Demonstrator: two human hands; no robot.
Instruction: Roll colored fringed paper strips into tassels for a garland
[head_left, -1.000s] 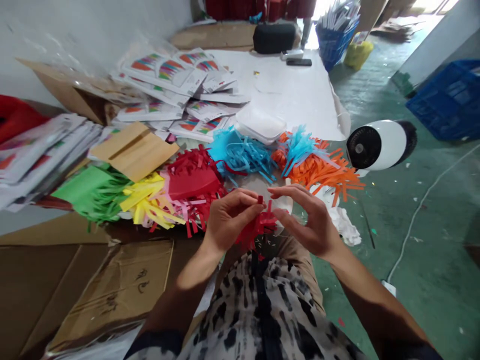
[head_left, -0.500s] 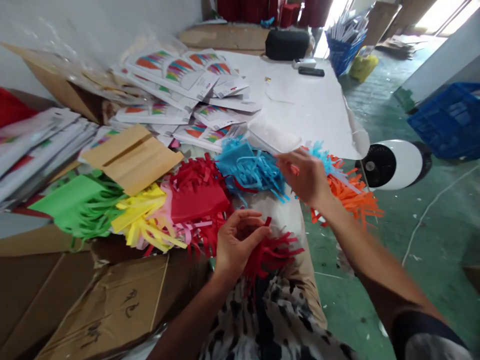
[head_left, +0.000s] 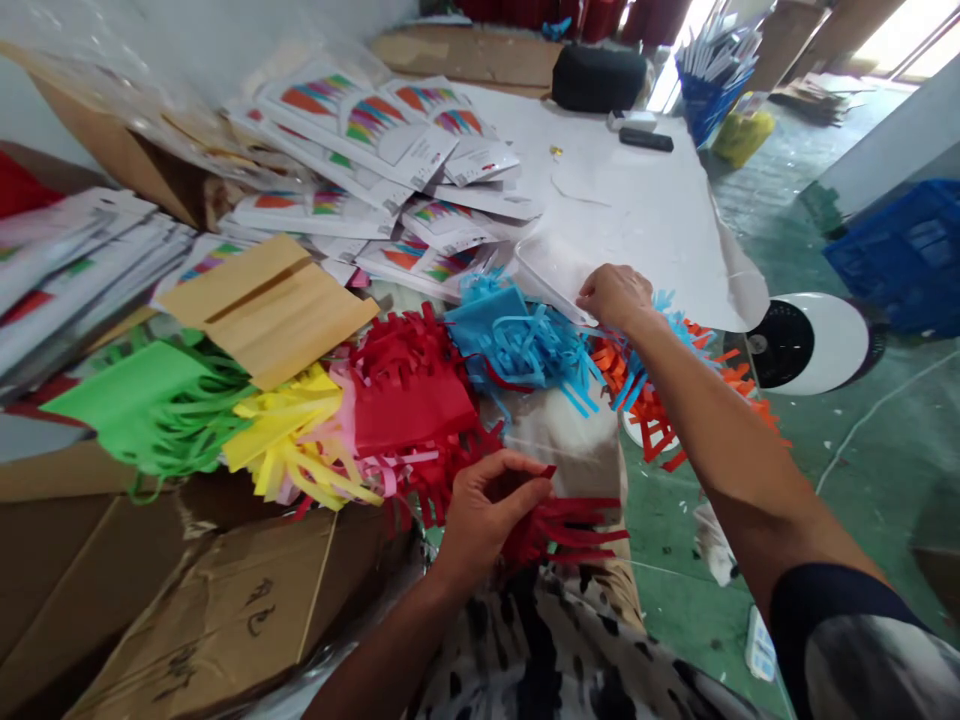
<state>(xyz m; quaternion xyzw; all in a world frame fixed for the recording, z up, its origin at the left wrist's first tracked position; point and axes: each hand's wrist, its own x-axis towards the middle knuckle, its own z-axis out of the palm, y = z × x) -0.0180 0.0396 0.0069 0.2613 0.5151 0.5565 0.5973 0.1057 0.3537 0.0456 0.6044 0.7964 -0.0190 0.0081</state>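
Note:
My left hand (head_left: 484,510) is closed on a red fringed paper piece (head_left: 566,528) held low over my lap, its cut strips pointing right. My right hand (head_left: 616,294) reaches forward, fingers curled at the edge of a clear plastic bag (head_left: 544,275) that lies beyond the blue fringed paper pile (head_left: 517,340). I cannot make out whether it grips the bag. My right forearm crosses over the orange fringed paper pile (head_left: 660,400). A red fringed pile (head_left: 405,385) lies just ahead of my left hand.
Yellow (head_left: 292,435) and green (head_left: 150,400) fringed piles lie to the left beside a folded cardboard piece (head_left: 266,305). Printed packets (head_left: 367,130) cover the back, next to a white sheet (head_left: 637,210). A white fan (head_left: 814,345) sits on the green floor, blue crates (head_left: 900,250) beyond.
My right hand left the red piece and reached forward to the clear bag past the blue pile. My left hand stayed low, keeping the red piece. The view tilted toward the table.

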